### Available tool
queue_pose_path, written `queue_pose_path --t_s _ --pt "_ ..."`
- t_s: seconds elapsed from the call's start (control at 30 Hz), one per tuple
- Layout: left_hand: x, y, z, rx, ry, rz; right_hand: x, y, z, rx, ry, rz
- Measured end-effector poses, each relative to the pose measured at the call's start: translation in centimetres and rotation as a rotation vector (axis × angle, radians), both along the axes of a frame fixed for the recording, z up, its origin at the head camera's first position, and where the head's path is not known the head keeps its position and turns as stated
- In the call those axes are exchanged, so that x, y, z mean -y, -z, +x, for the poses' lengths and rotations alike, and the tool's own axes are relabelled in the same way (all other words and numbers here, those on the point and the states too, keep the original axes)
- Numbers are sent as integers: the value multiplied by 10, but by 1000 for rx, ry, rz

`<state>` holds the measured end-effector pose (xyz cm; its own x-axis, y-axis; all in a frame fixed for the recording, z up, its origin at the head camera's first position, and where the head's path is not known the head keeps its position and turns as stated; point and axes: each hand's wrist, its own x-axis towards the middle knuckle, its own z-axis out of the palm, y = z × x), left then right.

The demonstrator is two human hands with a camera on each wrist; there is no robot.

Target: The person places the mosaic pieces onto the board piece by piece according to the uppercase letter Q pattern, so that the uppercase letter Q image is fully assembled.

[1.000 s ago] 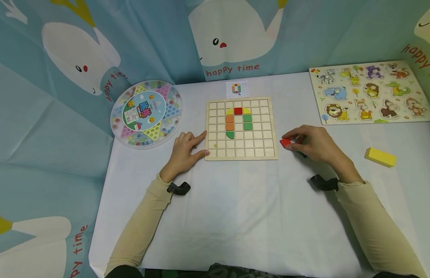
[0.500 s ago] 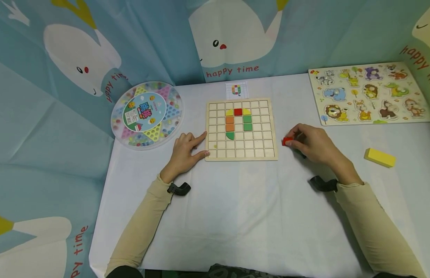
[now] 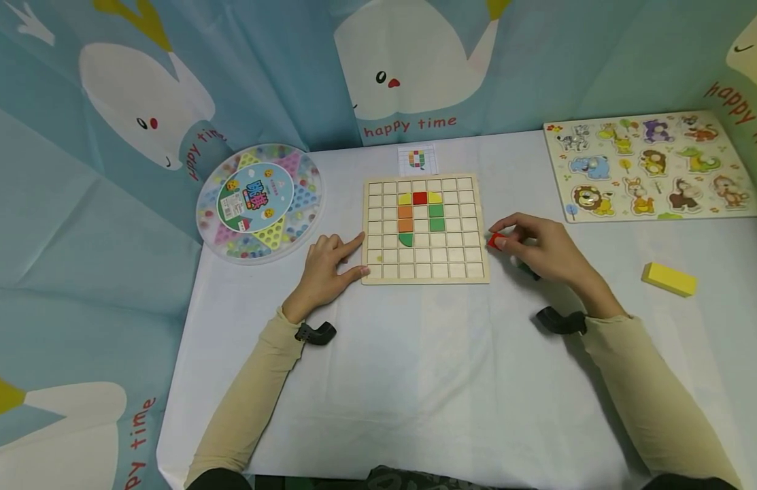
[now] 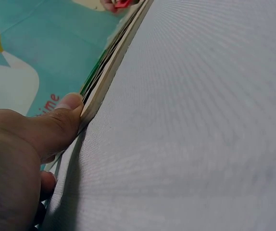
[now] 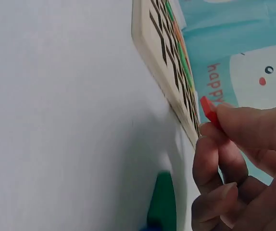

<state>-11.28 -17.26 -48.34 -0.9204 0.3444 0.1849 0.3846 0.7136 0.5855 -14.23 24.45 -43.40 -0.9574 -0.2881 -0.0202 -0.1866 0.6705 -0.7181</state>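
Observation:
A wooden grid board (image 3: 384, 278) lies mid-table. Set in its cells are a red square (image 3: 419, 198), orange squares (image 3: 405, 218), green squares (image 3: 436, 218), yellow rounded pieces (image 3: 435, 198) and a green quarter-round (image 3: 405, 239). My left hand (image 3: 320, 275) rests at the board's left edge, thumb and forefinger spread and touching the rim. Just off the right edge, my right hand (image 3: 540, 248) pinches a small flat red piece (image 5: 208, 109) between thumb and fingertips. Beneath that hand a green piece (image 5: 163, 202) lies on the cloth, mostly hidden in the head view.
Behind the board lies a small pattern card (image 3: 417, 159). A round Chinese checkers box (image 3: 258, 202) stands back left and an animal puzzle board (image 3: 647, 163) back right. A yellow block (image 3: 669, 279) lies to the right. A printed curtain (image 3: 262, 68) hangs behind the table.
My right hand has moved left and slightly away from me, bringing the red piece closer to the board's right edge; the piece has turned between the fingers. My left hand stays in place.

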Motion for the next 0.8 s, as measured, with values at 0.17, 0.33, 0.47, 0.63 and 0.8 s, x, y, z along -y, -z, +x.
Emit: queue_pose_path --t_s 0.17,0.33,0.47,0.63,0.8 --pt "0 0 0 -4 -2 -1 16 3 -4 -25 5 -51" --pt "-1 0 1 -13 0 -4 32 6 -9 -76 12 -97" --pt "-2 -2 1 -4 -1 -7 42 7 -12 -73 38 -125" --pt "-1 -2 1 11 -4 -3 52 7 -17 -58 42 -154" --pt "0 -1 0 10 -6 -4 62 7 -21 -25 38 -189"
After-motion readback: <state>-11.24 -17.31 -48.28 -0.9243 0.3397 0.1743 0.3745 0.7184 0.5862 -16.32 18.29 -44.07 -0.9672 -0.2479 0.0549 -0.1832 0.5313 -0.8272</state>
